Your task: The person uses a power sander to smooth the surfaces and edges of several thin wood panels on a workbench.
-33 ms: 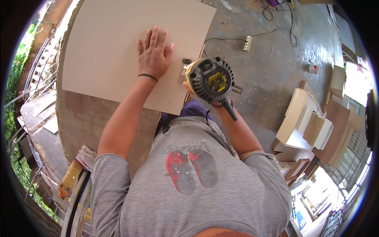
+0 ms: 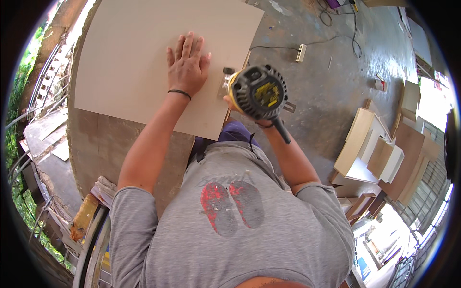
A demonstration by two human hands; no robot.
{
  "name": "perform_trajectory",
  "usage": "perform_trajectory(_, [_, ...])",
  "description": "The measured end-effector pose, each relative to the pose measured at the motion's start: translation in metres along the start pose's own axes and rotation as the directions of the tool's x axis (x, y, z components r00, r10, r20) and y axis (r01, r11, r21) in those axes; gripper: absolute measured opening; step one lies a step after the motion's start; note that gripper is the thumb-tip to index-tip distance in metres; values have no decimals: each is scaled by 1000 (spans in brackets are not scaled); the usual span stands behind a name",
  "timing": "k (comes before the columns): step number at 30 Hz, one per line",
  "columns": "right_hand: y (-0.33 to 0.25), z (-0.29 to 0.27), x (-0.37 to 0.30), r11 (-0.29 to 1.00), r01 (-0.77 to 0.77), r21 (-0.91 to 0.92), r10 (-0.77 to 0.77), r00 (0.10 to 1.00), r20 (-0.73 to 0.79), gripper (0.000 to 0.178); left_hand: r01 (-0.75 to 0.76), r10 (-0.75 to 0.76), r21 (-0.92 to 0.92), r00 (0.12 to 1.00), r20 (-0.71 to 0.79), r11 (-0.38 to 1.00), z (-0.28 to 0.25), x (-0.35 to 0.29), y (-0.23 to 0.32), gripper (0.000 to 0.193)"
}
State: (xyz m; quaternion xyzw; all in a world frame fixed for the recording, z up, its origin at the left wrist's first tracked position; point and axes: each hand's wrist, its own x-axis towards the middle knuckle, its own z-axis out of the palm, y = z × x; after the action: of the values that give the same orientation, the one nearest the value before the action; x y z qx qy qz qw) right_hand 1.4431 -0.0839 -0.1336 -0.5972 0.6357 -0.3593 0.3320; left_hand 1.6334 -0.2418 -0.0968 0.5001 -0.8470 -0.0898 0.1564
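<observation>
My left hand (image 2: 187, 67) lies flat with its fingers spread on a large pale board (image 2: 129, 77). A dark band circles that wrist. At the board's right edge, my right hand (image 2: 230, 102) grips a yellow-and-black power tool, apparently a router (image 2: 261, 93). The tool's round black top hides most of that hand, leaving only some fingers showing on its left side. A metal base plate and a black knob (image 2: 229, 70) jut over the board's edge. A slotted metal piece (image 2: 289, 106) sticks out on the other side, over the floor. The cutting end is hidden.
The board rests on a worn brown worktop (image 2: 125, 132). On the floor a dark cord runs to a white power strip (image 2: 301, 53). Farther right stand a white can (image 2: 381, 85) and open wooden cabinet boxes (image 2: 355, 139). Scrap wood (image 2: 103, 192) is piled at the lower left.
The router has shifted very slightly right and away from me along the board's edge. My left hand stays in place on the board.
</observation>
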Motion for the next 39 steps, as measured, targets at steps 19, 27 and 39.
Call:
perform_trajectory(19, [-51,-104,167,927,296,-229,-366,849,-382,50,17,-22,61,997,72,998,-8,-2,3,51])
perform_trajectory(27, [-39,-123,201,890,362,-279,-447,812,-375,51,7,-10,54,998,54,999,-9,-3,1,50])
perform_trajectory(39, [-3,-156,246,973,217,-77,-230,914,-334,54,-21,14,85,997,78,996,-7,-4,-3,54])
